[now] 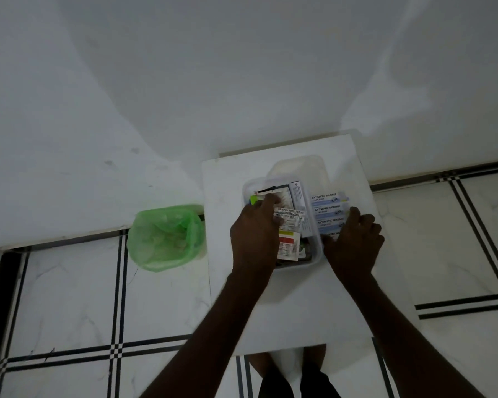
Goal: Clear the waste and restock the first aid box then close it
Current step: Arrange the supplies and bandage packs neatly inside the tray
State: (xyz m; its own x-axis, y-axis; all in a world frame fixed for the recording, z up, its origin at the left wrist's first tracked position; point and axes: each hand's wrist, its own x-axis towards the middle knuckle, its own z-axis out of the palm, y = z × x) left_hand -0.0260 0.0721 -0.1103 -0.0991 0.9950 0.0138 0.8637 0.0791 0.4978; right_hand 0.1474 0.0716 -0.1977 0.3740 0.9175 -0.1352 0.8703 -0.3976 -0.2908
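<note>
Inside open box (316, 255) packets, left hand (256, 234) gripping one; right hand's (354, 242) grip unclear

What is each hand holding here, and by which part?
Left hand reaches into the first aid box, fingers on the packets; a grasp cannot be told. Right hand rests on the antiseptic bandage strips at their near end.

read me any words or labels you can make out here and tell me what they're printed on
"ANTISEPTIC BANDAGE": on each strip of the antiseptic bandage strips beside the first aid box.
Pale packet by the left hand: print blurred.
Red and yellow sachet: too small.
White carton: unreadable.
</note>
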